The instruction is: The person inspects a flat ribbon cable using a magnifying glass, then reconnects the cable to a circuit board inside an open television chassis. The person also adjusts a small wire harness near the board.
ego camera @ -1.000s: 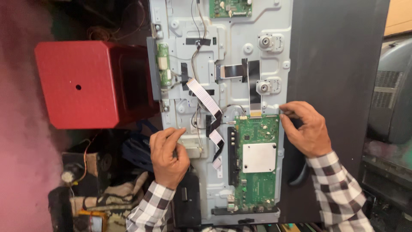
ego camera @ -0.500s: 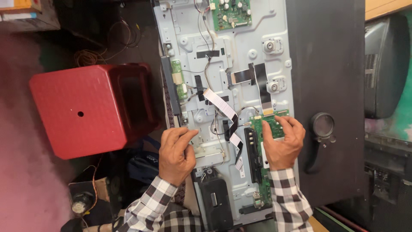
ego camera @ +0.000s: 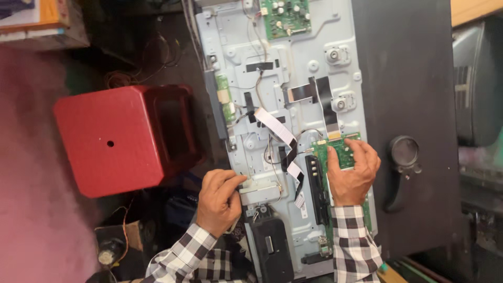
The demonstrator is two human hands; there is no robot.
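An opened flat-screen set lies back-up, its grey metal chassis (ego camera: 314, 52) bare. My right hand (ego camera: 352, 173) lies flat on the green main circuit board (ego camera: 341, 148) at the chassis's lower right, fingers spread over it. My left hand (ego camera: 219, 200) rests at the chassis's left edge, its fingers closed against a small grey metal bracket (ego camera: 260, 191). A white flat ribbon cable (ego camera: 280, 135) runs diagonally between my hands. A black ribbon cable (ego camera: 326, 107) comes down to the top of the main board. A second green board (ego camera: 285, 18) sits at the top.
A red plastic stool (ego camera: 123, 139) stands left of the chassis. The set's black back cover (ego camera: 408, 78) lies to the right, with a round black part (ego camera: 404, 152) on it. A black module (ego camera: 272, 246) sits at the chassis's bottom. Loose wires and small parts lie at lower left.
My right hand moved from the board's upper right corner onto the middle of the board. My left hand stayed at the bracket. The camera view shifted and moved closer.
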